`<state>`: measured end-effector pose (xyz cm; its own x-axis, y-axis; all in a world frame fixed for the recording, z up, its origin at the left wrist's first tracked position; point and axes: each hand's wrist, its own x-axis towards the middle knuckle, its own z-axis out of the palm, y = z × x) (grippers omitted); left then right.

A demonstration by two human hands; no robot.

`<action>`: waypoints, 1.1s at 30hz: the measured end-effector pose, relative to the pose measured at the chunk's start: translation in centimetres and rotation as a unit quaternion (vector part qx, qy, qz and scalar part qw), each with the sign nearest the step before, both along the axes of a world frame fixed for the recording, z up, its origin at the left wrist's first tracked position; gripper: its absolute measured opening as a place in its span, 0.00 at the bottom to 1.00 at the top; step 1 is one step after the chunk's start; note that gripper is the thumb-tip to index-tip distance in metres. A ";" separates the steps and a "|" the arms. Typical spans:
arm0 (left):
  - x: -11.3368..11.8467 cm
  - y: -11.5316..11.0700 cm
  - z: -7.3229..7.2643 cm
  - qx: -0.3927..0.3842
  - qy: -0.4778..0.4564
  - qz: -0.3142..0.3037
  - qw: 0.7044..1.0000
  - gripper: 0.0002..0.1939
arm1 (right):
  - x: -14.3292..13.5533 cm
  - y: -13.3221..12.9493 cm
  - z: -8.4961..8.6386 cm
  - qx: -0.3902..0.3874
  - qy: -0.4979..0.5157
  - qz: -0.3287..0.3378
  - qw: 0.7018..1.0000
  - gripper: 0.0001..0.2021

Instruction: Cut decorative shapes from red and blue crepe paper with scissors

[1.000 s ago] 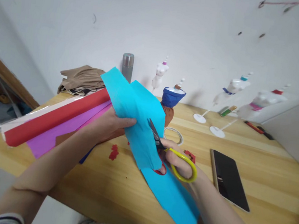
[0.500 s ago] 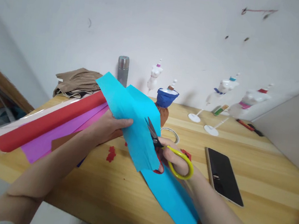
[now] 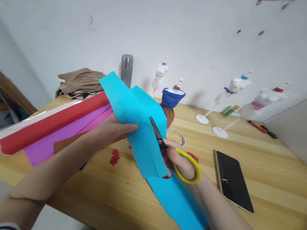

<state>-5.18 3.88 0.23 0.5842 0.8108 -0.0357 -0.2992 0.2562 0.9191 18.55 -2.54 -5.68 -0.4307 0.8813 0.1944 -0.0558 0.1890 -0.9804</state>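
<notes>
Blue sheet (image 3: 142, 109): left hand (image 3: 116, 128) pinching it, I'd hold it taut (no tugging)
Scissors (image 3: 162, 143): right hand (image 3: 182, 164) gripping the handles, small smooth snips imo

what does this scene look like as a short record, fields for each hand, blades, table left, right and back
left hand: holds blue sheet, thumb on top
right hand: holds scissors with yellow and red handles
blades: dark, in front of the sheet
table left: red roll, folded brown cloth
table right: dark-screened tablet
table back: grey flask, four small dress forms
</notes>
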 end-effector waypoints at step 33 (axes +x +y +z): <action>0.0 0.4 -0.7 0.025 0.006 -0.039 0.999 0.25 | -0.8 -0.5 0.9 -0.022 0.016 -0.004 1.000 0.29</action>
